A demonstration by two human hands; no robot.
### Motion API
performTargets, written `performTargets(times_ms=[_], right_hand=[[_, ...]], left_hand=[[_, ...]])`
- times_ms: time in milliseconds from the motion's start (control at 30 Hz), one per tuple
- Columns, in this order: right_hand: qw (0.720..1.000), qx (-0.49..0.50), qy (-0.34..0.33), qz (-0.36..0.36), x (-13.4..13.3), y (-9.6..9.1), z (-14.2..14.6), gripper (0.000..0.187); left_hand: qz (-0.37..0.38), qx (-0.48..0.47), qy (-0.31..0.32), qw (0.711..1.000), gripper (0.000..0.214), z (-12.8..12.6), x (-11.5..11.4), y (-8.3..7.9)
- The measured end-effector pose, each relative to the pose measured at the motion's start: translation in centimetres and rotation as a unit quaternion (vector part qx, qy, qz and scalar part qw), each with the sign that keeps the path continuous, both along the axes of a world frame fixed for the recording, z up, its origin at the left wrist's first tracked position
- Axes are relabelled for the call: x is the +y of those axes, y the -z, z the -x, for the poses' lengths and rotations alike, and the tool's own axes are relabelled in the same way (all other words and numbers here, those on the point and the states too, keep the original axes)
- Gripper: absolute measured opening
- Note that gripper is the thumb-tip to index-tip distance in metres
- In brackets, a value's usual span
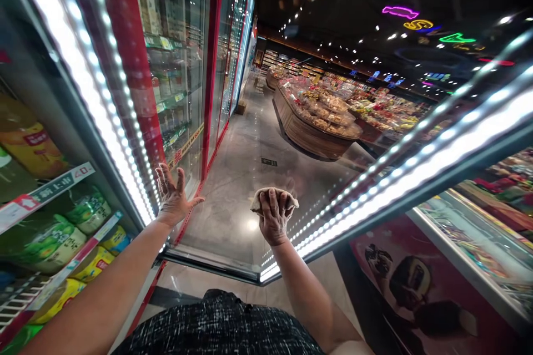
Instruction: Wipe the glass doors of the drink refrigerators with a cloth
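Observation:
Under my right hand a beige cloth is pressed against the glass door, its edges curling out around my fingers. My left hand has its fingers spread and holds nothing. It is near the bright light strip along the door's hinge side; whether it touches the glass or frame I cannot tell. The door stands swung out in front of me, with a dark frame along its bottom and another light strip up the right side.
Shelves on the left carry bottles and bagged goods behind price rails. Red-framed fridge doors line the aisle. Through the glass a wooden display island holds packaged goods. A chest freezer stands at the right.

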State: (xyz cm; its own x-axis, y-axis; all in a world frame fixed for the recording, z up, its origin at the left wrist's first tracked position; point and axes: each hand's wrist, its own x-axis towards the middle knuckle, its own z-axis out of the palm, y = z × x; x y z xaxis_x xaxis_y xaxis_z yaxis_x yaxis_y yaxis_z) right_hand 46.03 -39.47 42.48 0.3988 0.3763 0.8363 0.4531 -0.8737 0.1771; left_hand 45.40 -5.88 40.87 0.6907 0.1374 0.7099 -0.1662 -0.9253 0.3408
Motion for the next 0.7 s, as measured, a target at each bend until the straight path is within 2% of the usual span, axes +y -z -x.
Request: performTargets(times_ms=[100,300,533,700], right_hand=[[1.000,0.001,-0.010,-0.011,2.1,-0.3,-0.4,0.061],[0.999,0.012,-0.043,0.031,3.6,2.0,0.4,0.058],[1.000,0.014,0.013,-0.002,5.4,0.1,-0.2,0.056],[0.998,-0.004,-0.029,0.047,5.9,1.4,0.0,0.045]], left_hand=[[-0.026,-0.021,0.005,0.999,0.131,0.2,0.6,0.5],[-0.036,-0.007,-0.003,0.999,0.121,0.8,1.8,1.1],[-0.053,-0.039,0.003,0.998,0.116,1.0,2.2,1.5],[-0.053,-0.037,0.007,0.998,0.112,1.0,2.6,1.7]])
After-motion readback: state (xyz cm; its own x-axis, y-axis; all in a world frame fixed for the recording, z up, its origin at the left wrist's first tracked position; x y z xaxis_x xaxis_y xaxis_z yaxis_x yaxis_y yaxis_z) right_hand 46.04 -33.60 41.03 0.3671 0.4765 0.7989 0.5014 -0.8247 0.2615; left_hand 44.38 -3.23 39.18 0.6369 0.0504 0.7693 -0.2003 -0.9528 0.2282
